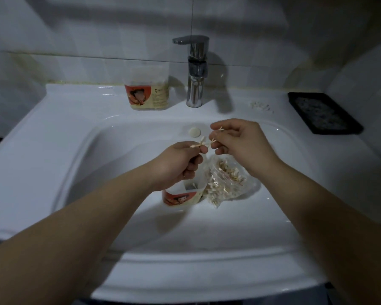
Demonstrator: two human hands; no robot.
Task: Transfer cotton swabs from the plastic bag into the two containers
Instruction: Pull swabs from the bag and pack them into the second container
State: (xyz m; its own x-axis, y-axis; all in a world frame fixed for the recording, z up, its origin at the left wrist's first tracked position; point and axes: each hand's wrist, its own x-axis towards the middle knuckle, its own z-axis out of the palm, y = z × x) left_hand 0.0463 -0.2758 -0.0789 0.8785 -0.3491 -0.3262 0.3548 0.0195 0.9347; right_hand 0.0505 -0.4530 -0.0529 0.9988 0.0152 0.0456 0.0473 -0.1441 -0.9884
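Our left forearm (75, 238) and right forearm (330, 221) reach in over the front rim of the sink (185, 274), the side farthest from the tap (196, 71). Straight in front of the tap, above the basin, our hands meet. Our left hand (176, 164) pinches a few cotton swabs (199, 145) between thumb and fingers, their tips sticking out. Our right hand (240, 144) pinches a few more, and the two small bunches cross or nearly touch. We cannot tell how many each hand holds.

Farther out from the tap, on the basin floor below our hands, the plastic bag (227, 181) lies open and well filled with swabs. It touches the near container (183, 194), which is partly hidden under our left hand and shows only a swab or so inside. The second container (147, 91) stands on the ledge just left of the tap; we cannot judge how full it is.

We judge that we are straightening a small bunch before it goes into the near container, with most of the transfer ahead. The next move calls for laying the sticks parallel, gathering them into one hand, and lowering them end-first into the opening beneath without tipping that light container.
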